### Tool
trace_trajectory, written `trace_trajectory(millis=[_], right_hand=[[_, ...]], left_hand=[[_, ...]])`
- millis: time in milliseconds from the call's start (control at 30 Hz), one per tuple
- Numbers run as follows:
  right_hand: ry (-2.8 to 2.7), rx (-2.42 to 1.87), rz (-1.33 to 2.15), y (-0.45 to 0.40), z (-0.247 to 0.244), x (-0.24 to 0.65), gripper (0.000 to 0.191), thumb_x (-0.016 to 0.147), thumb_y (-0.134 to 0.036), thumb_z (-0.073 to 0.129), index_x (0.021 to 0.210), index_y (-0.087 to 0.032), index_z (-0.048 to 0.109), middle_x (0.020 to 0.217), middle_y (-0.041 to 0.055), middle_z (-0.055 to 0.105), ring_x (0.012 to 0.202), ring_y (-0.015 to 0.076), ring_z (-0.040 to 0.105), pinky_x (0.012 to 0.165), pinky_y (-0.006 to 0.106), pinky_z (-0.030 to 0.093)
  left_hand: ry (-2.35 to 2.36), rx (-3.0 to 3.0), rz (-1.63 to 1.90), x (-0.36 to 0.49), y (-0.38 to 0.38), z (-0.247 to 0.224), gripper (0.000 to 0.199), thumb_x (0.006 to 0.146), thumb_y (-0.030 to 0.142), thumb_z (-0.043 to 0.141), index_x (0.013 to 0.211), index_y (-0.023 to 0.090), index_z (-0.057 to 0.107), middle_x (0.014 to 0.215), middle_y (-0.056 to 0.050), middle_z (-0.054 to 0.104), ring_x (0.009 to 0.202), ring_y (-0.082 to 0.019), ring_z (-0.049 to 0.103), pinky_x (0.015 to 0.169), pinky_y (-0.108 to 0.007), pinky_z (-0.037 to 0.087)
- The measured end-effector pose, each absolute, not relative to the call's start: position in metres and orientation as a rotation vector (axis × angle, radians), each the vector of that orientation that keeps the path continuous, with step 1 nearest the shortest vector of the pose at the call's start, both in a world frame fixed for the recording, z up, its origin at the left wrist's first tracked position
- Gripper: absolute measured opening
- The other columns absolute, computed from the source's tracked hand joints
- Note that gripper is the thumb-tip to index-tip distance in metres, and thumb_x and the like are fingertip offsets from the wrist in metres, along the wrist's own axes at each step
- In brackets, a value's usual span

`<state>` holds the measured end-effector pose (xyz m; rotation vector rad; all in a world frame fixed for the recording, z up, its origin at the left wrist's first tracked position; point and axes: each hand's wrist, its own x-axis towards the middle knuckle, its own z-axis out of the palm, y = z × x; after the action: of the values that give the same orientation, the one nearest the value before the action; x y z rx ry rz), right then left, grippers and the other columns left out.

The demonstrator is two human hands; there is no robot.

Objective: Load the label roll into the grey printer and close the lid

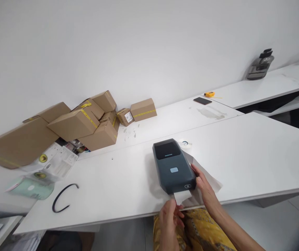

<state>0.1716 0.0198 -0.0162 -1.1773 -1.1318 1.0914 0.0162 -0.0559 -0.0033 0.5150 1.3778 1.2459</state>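
A dark teal label printer (174, 174) with a black upper panel and a pale button is near the front edge of the white table. A white paper label (182, 197) sticks out of its front slot. My left hand (171, 216) is closed just in front of the slot, thumb and fingers pinching the label's left edge. Against the printer's right side is my right hand (204, 186), its fingers closed on the lower right edge. Beneath and to the right of the printer is a greyish-brown sheet (212, 179). Behind it sits a small white roll (185, 143).
Cardboard boxes (73, 123) are stacked at the back left. A black curved band (58, 202) and a pale green packet (31, 188) lie at the left. Farther back are a phone (202, 100), a yellow tape measure (209, 94) and a clear bottle (260, 66).
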Motion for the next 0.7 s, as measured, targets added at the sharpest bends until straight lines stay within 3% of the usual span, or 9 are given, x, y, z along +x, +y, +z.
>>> trace_trajectory(millis=[200,400,533,633,700], right_hand=[[-1.164,-1.181,1.043,0.019,-0.019,0.172,0.058,0.097,-0.060,0.043,0.145,-0.028,0.049,0.152,0.0085,0.050,0.140,0.0331,0.045,0.115,0.057,0.037],[-1.258,-1.213,0.882,0.013,-0.010,0.173,0.046,0.100,-0.050,0.042,0.141,-0.030,0.048,0.151,0.0095,0.050,0.139,0.0317,0.046,0.110,0.055,0.043],[-1.596,-1.087,0.460,0.017,0.018,0.172,0.024,0.096,-0.036,0.053,0.118,-0.030,0.062,0.150,0.0073,0.050,0.139,0.0340,0.043,0.106,0.055,0.043],[-1.863,-1.013,0.182,0.027,0.037,0.170,0.025,0.092,-0.032,0.059,0.117,-0.031,0.066,0.149,0.0058,0.052,0.139,0.0360,0.042,0.106,0.056,0.040],[-1.962,-1.013,0.055,0.034,0.042,0.168,0.031,0.092,-0.034,0.060,0.123,-0.032,0.065,0.151,0.0052,0.051,0.139,0.0360,0.043,0.106,0.056,0.039]], left_hand=[[1.299,0.558,1.199,0.037,-0.038,0.027,0.056,0.055,0.062,0.086,0.073,0.011,0.073,0.065,-0.005,0.068,0.056,-0.011,0.054,0.051,-0.021,0.036],[1.363,0.793,1.127,0.029,-0.039,0.008,0.059,0.060,0.071,0.077,0.066,0.013,0.068,0.059,-0.001,0.063,0.054,-0.011,0.048,0.055,-0.024,0.036],[1.506,0.953,1.190,0.014,-0.048,0.000,0.065,0.073,0.080,0.059,0.052,0.018,0.057,0.051,0.000,0.052,0.052,-0.012,0.045,0.055,-0.026,0.036],[1.621,1.032,1.492,0.002,-0.047,0.006,0.054,0.086,0.069,0.052,0.066,0.020,0.062,0.067,-0.002,0.060,0.065,-0.016,0.054,0.063,-0.027,0.043],[1.662,1.057,1.654,-0.001,-0.040,0.011,0.043,0.089,0.061,0.054,0.089,0.021,0.068,0.096,-0.006,0.069,0.090,-0.020,0.062,0.077,-0.028,0.049]])
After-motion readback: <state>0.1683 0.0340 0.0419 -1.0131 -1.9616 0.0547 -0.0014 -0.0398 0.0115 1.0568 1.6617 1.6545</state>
